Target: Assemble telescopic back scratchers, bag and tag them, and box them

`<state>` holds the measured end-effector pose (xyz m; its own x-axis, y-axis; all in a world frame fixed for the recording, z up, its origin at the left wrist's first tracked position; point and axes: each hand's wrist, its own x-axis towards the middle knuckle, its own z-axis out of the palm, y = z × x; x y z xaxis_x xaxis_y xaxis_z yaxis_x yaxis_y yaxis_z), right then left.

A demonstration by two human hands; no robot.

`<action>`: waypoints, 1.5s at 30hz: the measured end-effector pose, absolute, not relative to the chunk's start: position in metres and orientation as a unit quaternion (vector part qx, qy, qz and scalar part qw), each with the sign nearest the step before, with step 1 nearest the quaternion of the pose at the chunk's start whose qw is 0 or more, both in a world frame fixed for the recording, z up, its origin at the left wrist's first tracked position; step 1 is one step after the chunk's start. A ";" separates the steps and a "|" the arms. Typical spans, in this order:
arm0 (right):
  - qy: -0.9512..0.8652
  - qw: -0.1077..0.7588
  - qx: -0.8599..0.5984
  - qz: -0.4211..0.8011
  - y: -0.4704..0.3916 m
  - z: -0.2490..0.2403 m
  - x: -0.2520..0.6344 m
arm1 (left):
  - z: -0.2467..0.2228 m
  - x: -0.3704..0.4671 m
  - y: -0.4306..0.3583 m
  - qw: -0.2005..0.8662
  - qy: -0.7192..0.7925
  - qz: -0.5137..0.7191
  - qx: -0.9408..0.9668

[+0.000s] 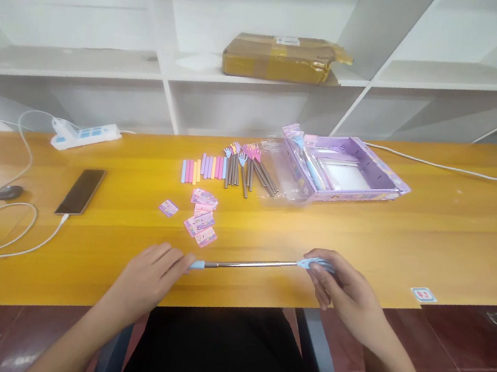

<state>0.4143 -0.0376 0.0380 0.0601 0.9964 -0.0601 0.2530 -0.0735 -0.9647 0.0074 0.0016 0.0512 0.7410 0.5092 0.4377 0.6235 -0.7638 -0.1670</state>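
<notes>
A back scratcher with a shiny metal rod, drawn out long, spans the space between my two hands above the table's front part. My left hand is closed around its light blue handle, of which only the end shows. At the other end, my right hand grips the light blue claw head between thumb and fingers. Beyond them lie several short scratcher rods with coloured claw heads, a row of coloured handle tubes and a loose group of pink and purple cards.
A purple box holding wrapped items stands at the back right of the wooden table. On the left are a phone, cables and a power strip. A taped carton sits on the white shelf.
</notes>
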 end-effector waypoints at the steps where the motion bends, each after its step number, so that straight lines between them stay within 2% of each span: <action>1: -0.538 0.415 -0.589 0.438 -0.038 0.039 0.412 | 0.052 0.003 0.001 0.152 -0.309 -0.174 -0.923; 5: -0.560 0.391 -0.618 0.389 -0.030 0.038 0.425 | 0.052 -0.028 0.009 0.143 -0.326 -0.164 -0.920; 12: -0.482 0.444 -0.721 0.224 -0.008 0.034 0.528 | 0.047 -0.126 0.025 0.122 -0.408 -0.176 -0.887; 15: -0.485 0.424 -0.728 0.235 -0.010 0.030 0.553 | 0.041 -0.143 0.022 0.071 -0.410 -0.168 -0.893; 21: -0.454 0.464 -0.733 0.204 -0.002 0.027 0.537 | 0.029 -0.136 0.020 0.060 -0.457 -0.176 -0.870; 27: -0.399 0.382 -0.820 0.148 -0.007 0.028 0.529 | 0.027 -0.129 0.021 0.020 -0.484 -0.187 -0.855; 32: -0.345 0.395 -0.839 0.148 -0.008 0.019 0.527 | 0.025 -0.119 0.023 0.008 -0.487 -0.197 -0.851; 38: -0.362 0.344 -0.860 0.101 0.002 0.024 0.509 | 0.022 -0.111 0.026 0.034 -0.483 -0.209 -0.850; 45: -0.340 0.393 -0.849 0.092 0.008 0.023 0.495 | 0.025 -0.108 0.017 0.050 -0.454 -0.218 -0.862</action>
<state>0.4950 0.0081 0.0226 0.7521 0.6495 0.1117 0.5055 -0.4597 -0.7301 -0.1078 0.0175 0.0251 0.4925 0.7614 0.4216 0.8049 -0.5827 0.1120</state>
